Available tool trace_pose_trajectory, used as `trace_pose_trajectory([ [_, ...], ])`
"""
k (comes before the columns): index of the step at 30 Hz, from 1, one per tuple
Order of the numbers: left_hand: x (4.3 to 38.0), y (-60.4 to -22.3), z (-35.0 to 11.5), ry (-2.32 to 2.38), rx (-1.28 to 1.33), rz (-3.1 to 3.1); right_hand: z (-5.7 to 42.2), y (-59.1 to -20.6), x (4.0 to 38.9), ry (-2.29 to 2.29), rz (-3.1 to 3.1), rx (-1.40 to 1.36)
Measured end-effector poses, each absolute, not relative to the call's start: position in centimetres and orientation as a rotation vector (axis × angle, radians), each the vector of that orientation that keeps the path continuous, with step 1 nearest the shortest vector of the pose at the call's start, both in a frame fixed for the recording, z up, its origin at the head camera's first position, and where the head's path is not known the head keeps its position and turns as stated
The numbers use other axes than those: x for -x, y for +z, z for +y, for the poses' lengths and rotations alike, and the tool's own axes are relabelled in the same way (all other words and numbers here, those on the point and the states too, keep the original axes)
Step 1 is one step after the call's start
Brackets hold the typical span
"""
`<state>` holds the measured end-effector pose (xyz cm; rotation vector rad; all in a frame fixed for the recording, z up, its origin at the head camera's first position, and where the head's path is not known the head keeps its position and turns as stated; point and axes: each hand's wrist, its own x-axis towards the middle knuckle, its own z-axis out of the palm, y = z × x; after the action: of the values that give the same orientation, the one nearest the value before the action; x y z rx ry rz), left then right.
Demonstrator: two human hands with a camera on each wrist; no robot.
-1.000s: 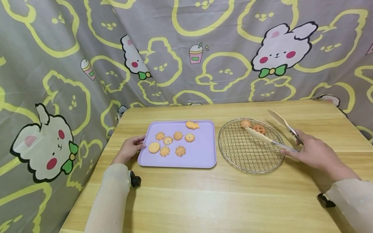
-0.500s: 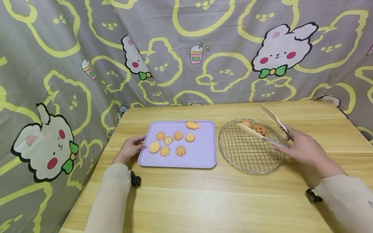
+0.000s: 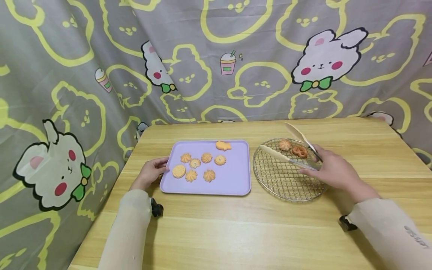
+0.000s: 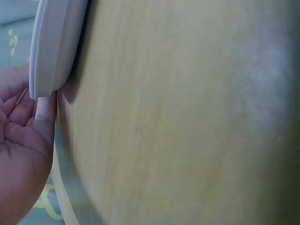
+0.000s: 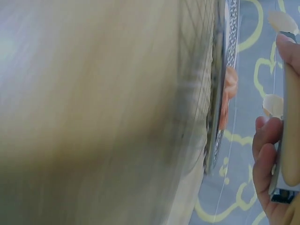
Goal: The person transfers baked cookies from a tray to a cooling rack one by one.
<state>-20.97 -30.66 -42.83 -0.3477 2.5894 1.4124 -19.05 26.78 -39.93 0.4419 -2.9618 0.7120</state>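
At the left edge of a lilac tray [image 3: 233,180], my left hand [image 3: 150,173] holds the rim; in the left wrist view the fingers [image 4: 44,117] reach above and below its lip. Several cookies lie on the tray, among them a round cookie [image 3: 179,171], a swirled cookie [image 3: 209,175] and a fish-shaped cookie [image 3: 223,145]. My right hand [image 3: 335,168] grips tongs [image 3: 275,153] with cream tips, spread apart over a round wire rack [image 3: 287,183]. Nothing is between the tips. A flower-shaped cookie [image 3: 285,144] and a pretzel-shaped cookie [image 3: 299,151] lie at the rack's back.
Tray and rack stand side by side on a wooden table [image 3: 216,232], a narrow gap between them. A grey patterned curtain [image 3: 202,86] hangs behind the table and along its left side. Dark wrist devices [image 3: 347,223] sit under both sleeves.
My right hand has carried the spread tongs leftward across the rack, past the two cookies there, towards the tray. The left hand and the tray have stayed put.
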Motion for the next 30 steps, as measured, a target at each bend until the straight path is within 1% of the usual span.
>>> trace_pose_trajectory([
  [15, 21.0, -42.8, -30.7, 1.400, 0.360, 2.590, 23.3, -39.9, 19.5, 0.764, -2.937, -0.520],
  [22, 21.0, -42.8, -30.7, 1.413, 0.365, 2.584, 21.6, -40.2, 20.0, 0.752, -2.879, -0.604],
  [30, 21.0, -42.9, -30.8, 1.417, 0.362, 2.594, 19.3, -40.1, 20.2, 0.824, -2.987, -0.584],
])
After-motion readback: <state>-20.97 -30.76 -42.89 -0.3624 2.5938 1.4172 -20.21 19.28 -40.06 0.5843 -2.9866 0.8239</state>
